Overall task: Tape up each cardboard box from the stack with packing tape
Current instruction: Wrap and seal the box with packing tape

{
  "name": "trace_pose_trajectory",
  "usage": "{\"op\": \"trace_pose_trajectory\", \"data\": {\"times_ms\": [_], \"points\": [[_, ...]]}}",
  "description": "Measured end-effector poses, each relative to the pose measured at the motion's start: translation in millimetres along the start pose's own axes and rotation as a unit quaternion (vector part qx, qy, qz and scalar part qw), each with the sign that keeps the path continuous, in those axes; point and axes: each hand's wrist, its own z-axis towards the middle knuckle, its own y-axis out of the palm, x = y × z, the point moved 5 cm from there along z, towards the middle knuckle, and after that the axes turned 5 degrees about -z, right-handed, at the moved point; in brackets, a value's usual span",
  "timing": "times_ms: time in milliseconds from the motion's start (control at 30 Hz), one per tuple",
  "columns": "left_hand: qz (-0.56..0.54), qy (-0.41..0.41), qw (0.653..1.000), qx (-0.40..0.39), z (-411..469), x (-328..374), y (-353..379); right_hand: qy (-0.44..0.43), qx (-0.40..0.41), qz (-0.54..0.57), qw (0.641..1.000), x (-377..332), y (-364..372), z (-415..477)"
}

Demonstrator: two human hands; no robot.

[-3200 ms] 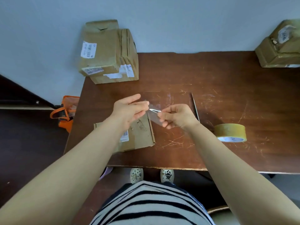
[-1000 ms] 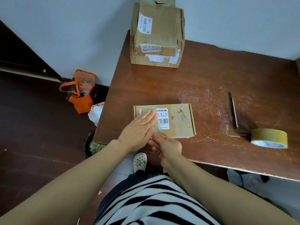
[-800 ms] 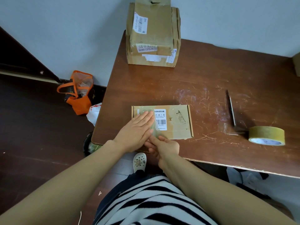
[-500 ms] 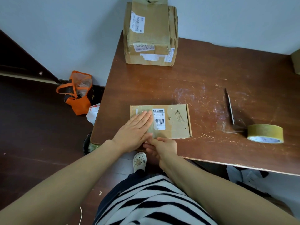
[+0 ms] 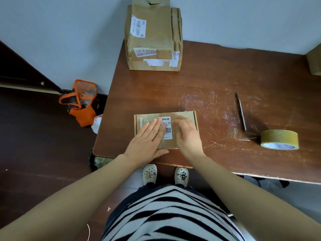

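Note:
A small flat cardboard box point(image 5: 186, 115) with a white barcode label lies near the front left corner of the brown table point(image 5: 217, 79). My left hand point(image 5: 147, 138) presses flat on the box's left half, fingers straight. My right hand point(image 5: 186, 134) is over its right half, fingers extended and blurred by motion. Clear tape glints on the box top. The roll of packing tape point(image 5: 279, 139) lies on the table to the right, apart from both hands.
A large taped cardboard box point(image 5: 153, 37) stands at the table's back left corner. Another box's corner point(image 5: 315, 61) shows at the right edge. A thin black blade or pen point(image 5: 241, 111) lies left of the roll. An orange bag point(image 5: 80, 101) sits on the floor.
My right hand has come up from the box's front edge onto its top right half. The left hand stays pressed flat on the box's left half.

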Motion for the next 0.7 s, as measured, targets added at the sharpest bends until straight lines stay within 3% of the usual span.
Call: {"op": "trace_pose_trajectory", "data": {"times_ms": [67,133,567,700], "points": [[0.021,-0.012,1.000,-0.016,3,1,9,-0.069,-0.081,-0.175,0.979,9,19,8],[0.039,-0.013,0.999,-0.022,3,1,16,-0.083,-0.122,-0.288,0.946,20,29,8],[0.084,0.016,0.996,0.041,-11,9,19,-0.083,-0.127,-0.320,0.935,25,36,12],[0.065,0.017,0.997,0.026,-19,1,20,-0.081,-0.131,-0.317,0.936,26,39,10]]}}
